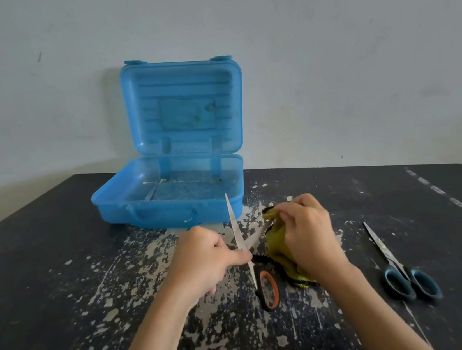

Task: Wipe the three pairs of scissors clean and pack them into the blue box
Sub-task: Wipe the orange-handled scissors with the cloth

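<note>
My left hand (206, 261) holds a pair of scissors with orange-and-black handles (268, 290) near the pivot, its blades spread apart and one blade pointing up toward the box. My right hand (310, 238) grips a yellow-green cloth (278, 252) wrapped over the other blade. The blue box (116, 201) stands open behind them, lid upright against the wall, with only bits of debris showing inside. A second pair of scissors with blue-grey handles (404, 272) lies shut on the table to the right. No third pair is in view.
The dark table (62, 285) is scuffed, with pale worn patches and flecks around the hands. A pale wall (357, 70) rises right behind the box. The table's right edge runs diagonally at the far right.
</note>
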### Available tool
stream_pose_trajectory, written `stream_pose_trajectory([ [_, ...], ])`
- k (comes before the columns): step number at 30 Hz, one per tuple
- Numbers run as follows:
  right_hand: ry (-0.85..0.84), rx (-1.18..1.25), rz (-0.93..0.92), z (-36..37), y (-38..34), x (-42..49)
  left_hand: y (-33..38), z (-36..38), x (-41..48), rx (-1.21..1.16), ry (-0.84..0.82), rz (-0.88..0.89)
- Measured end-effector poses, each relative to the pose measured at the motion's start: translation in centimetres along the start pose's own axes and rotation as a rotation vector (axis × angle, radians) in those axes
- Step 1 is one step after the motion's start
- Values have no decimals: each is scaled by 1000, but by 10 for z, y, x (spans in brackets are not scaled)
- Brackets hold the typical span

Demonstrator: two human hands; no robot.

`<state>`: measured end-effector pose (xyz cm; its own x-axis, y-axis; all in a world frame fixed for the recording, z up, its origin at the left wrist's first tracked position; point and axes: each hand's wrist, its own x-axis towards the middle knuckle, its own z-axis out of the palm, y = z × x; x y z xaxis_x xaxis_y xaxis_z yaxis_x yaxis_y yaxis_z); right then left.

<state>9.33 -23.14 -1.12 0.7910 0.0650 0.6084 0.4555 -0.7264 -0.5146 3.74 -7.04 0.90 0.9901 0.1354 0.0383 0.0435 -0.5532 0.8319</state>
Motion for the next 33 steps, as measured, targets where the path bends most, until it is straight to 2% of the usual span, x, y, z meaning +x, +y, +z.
stream_pose_trajectory([
  [2, 75, 20, 57, -5, 3, -1, 1, 1, -1, -60, -15, -33],
  [4, 114, 123, -33, -12, -6, -7, 1, 1, -1, -110, -18, -65],
  [5, 50, 195, -89, -16, -12, -9, 1, 0, -1, -128, -20, -84],
  [7, -180, 287, -147, -14, -23, -14, -1, -3, 0, -160, -19, -108],
  [9, -262, 289, -167, -6, -25, -16, -2, -5, 0, -176, -21, -109],
  [14, -28, 191, -240, 3, -13, -11, 1, -4, -1, -173, -31, -76],
  [18, 83, 69, -104, 6, 4, 0, 0, -1, -2, -150, -61, -67],
  [22, 90, 58, 66, -1, 17, 4, -2, 1, -1, -163, -66, -91],
  [25, 149, 102, -43, -8, 7, -1, -4, -1, 2, -183, -44, -118],
  [27, 74, 111, -114, -4, 0, -5, -5, 0, 2, -195, -54, -97],
  [28, 23, 107, -94, -1, 0, -6, -6, 2, 2, -190, -58, -80],
  [30, -36, 92, 31, 2, 5, -4, -7, 3, 1, -172, -65, -58],
  [33, 2, 75, 217, -4, 19, 0, -7, 2, 1, -173, -98, -70],
])
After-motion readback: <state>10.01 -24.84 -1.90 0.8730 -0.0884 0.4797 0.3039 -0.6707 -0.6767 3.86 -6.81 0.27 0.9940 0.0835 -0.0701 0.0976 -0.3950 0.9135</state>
